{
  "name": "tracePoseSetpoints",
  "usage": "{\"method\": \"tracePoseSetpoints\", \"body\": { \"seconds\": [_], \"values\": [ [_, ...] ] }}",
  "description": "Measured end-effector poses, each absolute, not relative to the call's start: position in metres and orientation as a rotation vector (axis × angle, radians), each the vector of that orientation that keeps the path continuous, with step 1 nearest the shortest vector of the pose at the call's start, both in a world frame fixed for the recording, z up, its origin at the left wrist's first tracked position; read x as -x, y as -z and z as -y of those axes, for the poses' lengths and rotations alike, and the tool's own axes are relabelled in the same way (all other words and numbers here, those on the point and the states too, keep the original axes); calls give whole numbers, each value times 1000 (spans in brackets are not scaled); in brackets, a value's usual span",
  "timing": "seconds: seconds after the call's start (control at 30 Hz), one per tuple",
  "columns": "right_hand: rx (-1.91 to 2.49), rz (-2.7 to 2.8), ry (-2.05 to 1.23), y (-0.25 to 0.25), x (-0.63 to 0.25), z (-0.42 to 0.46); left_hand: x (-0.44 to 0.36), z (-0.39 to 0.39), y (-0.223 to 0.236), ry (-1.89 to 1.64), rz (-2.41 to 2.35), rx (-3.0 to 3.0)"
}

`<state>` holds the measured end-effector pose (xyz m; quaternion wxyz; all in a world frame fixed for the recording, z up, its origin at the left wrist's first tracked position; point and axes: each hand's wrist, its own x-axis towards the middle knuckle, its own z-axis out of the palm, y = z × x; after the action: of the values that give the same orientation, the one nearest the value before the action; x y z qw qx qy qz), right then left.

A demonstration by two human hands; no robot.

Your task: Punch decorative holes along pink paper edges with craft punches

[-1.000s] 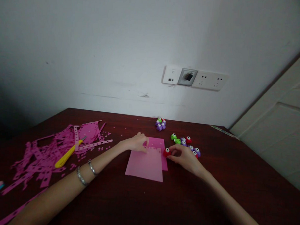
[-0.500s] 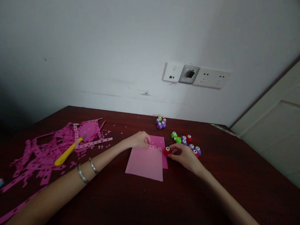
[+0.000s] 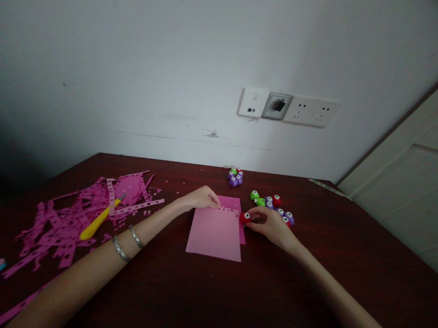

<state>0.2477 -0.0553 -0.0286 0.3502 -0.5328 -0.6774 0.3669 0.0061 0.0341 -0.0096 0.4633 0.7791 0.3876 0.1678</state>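
A light pink sheet of paper [image 3: 216,236] has a row of small punched holes along its far edge. Under it, a darker pink sheet [image 3: 231,202] shows at the back and right. My left hand [image 3: 204,198] is closed on the light sheet's far edge, thumb and fingers pinched together. Between the thumb and fingers of my right hand [image 3: 270,226] is a red paper punch [image 3: 244,218], right at the sheet's far right corner. Whether the paper's edge sits in its slot I cannot tell. Several green, purple and red punches [image 3: 269,203] lie just behind my right hand.
More punches [image 3: 235,177] form a cluster near the wall. At the left lies a heap of pink paper strips [image 3: 64,220] with a yellow-handled cutter [image 3: 96,225] on it. Tiny paper cutouts [image 3: 146,212] are scattered beside the heap. Wall sockets [image 3: 310,111] are above the table.
My left fingers have closed from a spread grip to a pinch on the paper's far edge. The light sheet has shifted slightly away and right. The red punch stays in my right hand.
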Motion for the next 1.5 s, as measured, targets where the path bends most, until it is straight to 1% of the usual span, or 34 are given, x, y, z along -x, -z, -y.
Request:
{"method": "tracePoseSetpoints", "body": {
  "seconds": [0.4, 0.87, 1.5],
  "values": [
    [1400, 1800, -935, 24, -245, 59, -7, -32, 7, -418, -1009, -1851],
    [1409, 1797, -924, 25, -245, 58, -5, -37, 14, -426, -968, -1829],
    [1398, 1829, -882, 25, -244, 59, -6, -33, 11, -436, -984, -1782]
  ]
}}
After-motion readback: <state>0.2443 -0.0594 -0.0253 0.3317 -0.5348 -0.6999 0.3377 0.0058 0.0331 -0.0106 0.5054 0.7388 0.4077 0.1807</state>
